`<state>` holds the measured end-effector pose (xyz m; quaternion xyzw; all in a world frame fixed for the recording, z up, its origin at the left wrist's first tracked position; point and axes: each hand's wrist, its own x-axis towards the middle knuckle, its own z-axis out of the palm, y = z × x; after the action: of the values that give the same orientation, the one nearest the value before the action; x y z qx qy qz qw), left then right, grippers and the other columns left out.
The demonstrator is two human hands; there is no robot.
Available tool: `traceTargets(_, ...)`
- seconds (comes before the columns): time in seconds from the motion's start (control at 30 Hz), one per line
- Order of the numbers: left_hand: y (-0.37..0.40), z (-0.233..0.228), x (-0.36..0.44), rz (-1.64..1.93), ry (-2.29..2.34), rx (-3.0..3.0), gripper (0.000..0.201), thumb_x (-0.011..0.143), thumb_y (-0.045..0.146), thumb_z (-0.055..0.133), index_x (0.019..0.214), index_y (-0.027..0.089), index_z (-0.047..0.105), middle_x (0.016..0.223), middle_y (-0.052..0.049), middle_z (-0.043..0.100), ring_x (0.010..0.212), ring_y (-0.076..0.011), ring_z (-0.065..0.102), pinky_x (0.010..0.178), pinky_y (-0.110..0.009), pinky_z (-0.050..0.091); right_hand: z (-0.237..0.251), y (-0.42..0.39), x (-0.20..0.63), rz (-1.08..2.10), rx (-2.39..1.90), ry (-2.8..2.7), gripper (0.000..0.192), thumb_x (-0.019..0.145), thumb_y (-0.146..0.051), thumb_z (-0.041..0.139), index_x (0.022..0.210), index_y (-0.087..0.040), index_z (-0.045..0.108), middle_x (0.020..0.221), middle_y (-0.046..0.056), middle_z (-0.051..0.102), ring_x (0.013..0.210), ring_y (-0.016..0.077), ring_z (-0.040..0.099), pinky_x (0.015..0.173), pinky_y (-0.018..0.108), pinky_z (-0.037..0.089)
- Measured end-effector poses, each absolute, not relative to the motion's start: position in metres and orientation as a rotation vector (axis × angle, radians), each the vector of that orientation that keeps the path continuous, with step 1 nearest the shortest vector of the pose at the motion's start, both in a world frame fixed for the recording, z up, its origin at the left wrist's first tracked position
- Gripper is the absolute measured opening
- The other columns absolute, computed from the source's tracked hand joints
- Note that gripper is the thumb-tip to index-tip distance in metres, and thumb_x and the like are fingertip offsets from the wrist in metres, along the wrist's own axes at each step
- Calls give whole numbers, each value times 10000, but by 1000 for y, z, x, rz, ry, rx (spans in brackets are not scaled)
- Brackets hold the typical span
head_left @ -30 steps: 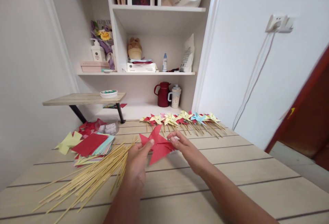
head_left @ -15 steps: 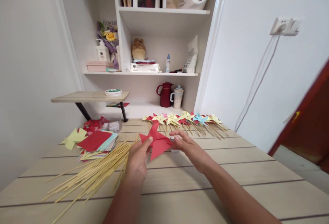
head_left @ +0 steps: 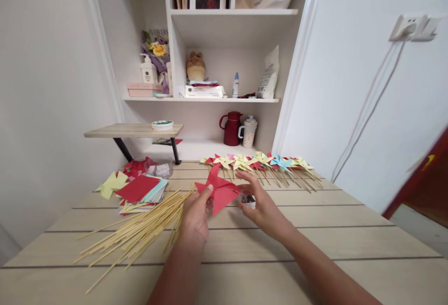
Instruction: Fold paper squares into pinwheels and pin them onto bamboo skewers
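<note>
Pinched between the thumb and fingers of the left hand (head_left: 196, 211), a red paper pinwheel (head_left: 219, 190) is held just above the worktop (head_left: 315, 239), the grip closed on its near-left blade. That hold appears to keep the folded blades from springing flat and leaves the centre free. The right hand (head_left: 261, 204) sits at the pinwheel's right edge, fingers loosely curled; it seems to touch the paper and a small round container (head_left: 249, 199) just beneath it, though whether it actually pinches anything cannot be told.

No stick is fitted to the pinwheel, so it has no real long axis; its face tilts up toward the camera, one blade pointing far and another pointing near and down.

Left of the hands lies a loose bundle of bamboo skewers (head_left: 140, 235), running from near-left toward the hands, within easy reach. Farther left is a stack of coloured paper squares (head_left: 140, 192). Along the far edge lies a row of finished pinwheels (head_left: 262, 162) on sticks, handles pointing near and right.
</note>
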<state>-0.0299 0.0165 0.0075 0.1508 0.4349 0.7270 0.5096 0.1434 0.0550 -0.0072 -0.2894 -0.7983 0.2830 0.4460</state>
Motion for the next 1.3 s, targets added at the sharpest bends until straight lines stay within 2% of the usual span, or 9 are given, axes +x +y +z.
traceTargets(0.13,14,7,-28,1747,1082,529,145,634,228,818,678,118,735,659,-70,732,568,-136,641,577,-226,500,-4,53,146,932,-786,-1950,811,823,-293,704,1493,-348,251,1478,120,406,1194,264,566,1008,488,465)
traceTargets(0.23,12,6,-27,1712,1102,653,204,626,283,824,705,110,749,673,-83,738,573,-146,649,576,-238,498,2,50,149,1173,-735,-1879,742,872,-446,666,1488,-332,269,1461,120,445,1263,269,523,1035,473,440)
traceTargets(0.33,14,3,-28,1672,1124,665,229,582,284,856,670,108,740,656,-79,727,574,-142,646,580,-234,496,8,48,149,1291,-681,-1815,617,939,-512,544,1462,-280,311,1151,83,640,1079,239,620,975,455,457)
traceTargets(0.43,16,1,-30,1629,1138,654,251,565,281,876,686,105,744,677,-82,731,579,-134,640,589,-230,498,14,46,148,1329,-731,-1779,683,862,-462,675,1427,-253,354,839,-5,641,847,209,643,879,415,468)
traceTargets(0.63,16,1,-30,1589,1144,708,271,607,315,848,747,100,759,726,-106,750,628,-163,667,644,-260,522,18,45,150,1451,-761,-1642,731,744,-336,787,1371,-258,420,815,-22,650,790,187,635,804,360,450)
traceTargets(0.83,15,1,-29,1652,1211,736,300,607,349,834,744,95,751,663,-89,729,607,-179,664,646,-289,512,16,47,154,1553,-720,-1606,798,685,-251,812,1384,-275,429,857,-21,685,783,169,647,823,352,459)
traceTargets(1.07,16,0,-30,1699,1247,716,270,612,341,819,720,107,738,621,-53,699,552,-151,624,592,-265,479,12,47,152,1424,-779,-1745,695,776,-260,699,1409,-291,417,967,25,684,859,203,653,858,415,497)
traceTargets(1.17,17,0,-30,1721,1226,668,267,591,338,831,666,112,709,600,-39,679,524,-130,599,553,-244,459,8,51,150,1068,-809,-1866,730,773,-257,707,1427,-316,388,1301,90,581,1143,262,586,988,480,463)
traceTargets(1.3,17,4,-28,1757,1183,507,253,550,272,864,581,145,648,542,4,627,501,-109,574,528,-223,454,3,51,147,433,-765,-1956,618,789,-275,724,1343,-319,455,1552,94,299,1453,322,279,1151,543,302)
